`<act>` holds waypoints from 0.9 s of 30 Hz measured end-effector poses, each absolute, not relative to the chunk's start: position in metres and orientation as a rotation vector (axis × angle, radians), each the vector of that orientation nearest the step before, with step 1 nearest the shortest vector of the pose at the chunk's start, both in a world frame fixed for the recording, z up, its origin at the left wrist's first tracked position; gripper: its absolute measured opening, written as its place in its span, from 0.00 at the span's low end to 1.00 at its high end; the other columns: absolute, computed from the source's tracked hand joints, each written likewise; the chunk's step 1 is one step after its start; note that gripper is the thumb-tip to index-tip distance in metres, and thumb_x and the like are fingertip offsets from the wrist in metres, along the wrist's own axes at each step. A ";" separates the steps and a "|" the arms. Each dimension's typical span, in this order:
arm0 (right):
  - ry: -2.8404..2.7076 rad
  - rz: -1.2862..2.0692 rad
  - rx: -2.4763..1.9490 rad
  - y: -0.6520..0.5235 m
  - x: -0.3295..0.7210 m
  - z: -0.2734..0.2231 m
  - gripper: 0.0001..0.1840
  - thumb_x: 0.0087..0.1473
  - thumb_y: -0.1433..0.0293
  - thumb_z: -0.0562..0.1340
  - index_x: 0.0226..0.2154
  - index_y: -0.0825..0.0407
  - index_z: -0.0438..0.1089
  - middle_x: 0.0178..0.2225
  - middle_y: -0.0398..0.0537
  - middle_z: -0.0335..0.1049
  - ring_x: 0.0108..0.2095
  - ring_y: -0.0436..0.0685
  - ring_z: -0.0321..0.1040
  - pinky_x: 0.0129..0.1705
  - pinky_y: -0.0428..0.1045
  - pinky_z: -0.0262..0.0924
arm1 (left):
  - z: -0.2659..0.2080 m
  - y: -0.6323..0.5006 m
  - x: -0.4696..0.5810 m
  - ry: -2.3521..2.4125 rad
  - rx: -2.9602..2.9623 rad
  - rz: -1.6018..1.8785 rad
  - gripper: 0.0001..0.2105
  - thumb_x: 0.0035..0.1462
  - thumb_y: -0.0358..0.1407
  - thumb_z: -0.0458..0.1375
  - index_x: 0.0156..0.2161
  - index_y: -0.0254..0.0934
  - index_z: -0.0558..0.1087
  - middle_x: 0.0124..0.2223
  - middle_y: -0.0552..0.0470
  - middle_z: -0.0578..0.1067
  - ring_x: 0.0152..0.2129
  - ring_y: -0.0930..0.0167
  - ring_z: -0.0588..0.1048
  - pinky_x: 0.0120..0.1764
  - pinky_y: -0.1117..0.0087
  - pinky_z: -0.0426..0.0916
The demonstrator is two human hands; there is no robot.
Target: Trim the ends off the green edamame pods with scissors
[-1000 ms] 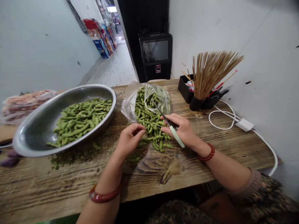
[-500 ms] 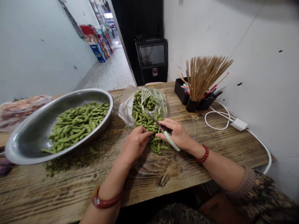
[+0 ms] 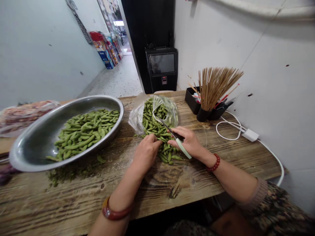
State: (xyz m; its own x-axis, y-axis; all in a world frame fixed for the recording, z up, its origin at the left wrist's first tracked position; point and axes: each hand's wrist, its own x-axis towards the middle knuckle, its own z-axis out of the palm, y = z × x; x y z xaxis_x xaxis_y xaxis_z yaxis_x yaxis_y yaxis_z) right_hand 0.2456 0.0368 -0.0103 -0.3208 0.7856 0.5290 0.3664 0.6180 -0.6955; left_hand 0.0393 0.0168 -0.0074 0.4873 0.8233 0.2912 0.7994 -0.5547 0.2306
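One wooden desk (image 3: pixel 157 203) before us carries a wide metal basin (image 3: pixel 31 154) at left and, right of it, a clear plastic bag (image 3: pixel 136 118). Our left grip (image 3: pixel 147 152) bends downward, fingertips mostly hidden, so we cannot tell whether it pinches anything; our right grip (image 3: pixel 189 141) is wrapped round scissors (image 3: pixel 183 148), their long axis running from near-right handle to far-left blades. Green pods (image 3: pixel 168 155) spill nearward from the bag between both grips, just right of the left one, which is nearer.
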 end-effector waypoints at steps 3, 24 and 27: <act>-1.905 0.590 -0.929 0.038 0.246 -0.011 0.20 0.50 0.59 0.67 0.43 0.54 0.72 0.32 0.47 0.70 0.32 0.53 0.68 0.36 0.48 0.63 | -0.007 0.021 0.034 1.375 2.384 0.947 0.08 0.57 0.30 0.55 0.37 0.37 0.77 0.35 0.47 0.70 0.35 0.66 0.68 0.39 0.66 0.64; -2.074 0.752 -0.827 0.026 0.243 -0.004 0.23 0.48 0.65 0.69 0.48 0.52 0.70 0.39 0.50 0.70 0.38 0.56 0.68 0.41 0.51 0.65 | 0.014 0.010 0.034 1.054 1.037 1.097 0.12 0.48 0.37 0.65 0.38 0.33 0.76 0.34 0.49 0.77 0.18 0.80 0.65 0.18 0.79 0.55; -2.102 0.757 -0.803 0.025 0.243 -0.005 0.26 0.47 0.65 0.70 0.49 0.51 0.69 0.41 0.51 0.69 0.40 0.57 0.68 0.42 0.52 0.65 | 0.015 0.009 0.035 1.096 1.065 1.116 0.10 0.46 0.36 0.65 0.33 0.33 0.75 0.27 0.52 0.75 0.17 0.79 0.66 0.18 0.78 0.56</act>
State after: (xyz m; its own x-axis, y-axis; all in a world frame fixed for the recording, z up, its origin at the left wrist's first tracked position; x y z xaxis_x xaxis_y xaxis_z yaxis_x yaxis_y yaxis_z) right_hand 0.2432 0.0250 -0.0046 -0.5231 0.7361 0.4295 0.2937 0.6288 -0.7200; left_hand 0.0349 0.0089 0.0152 0.1009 0.9885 -0.1130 -0.1301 0.1258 0.9835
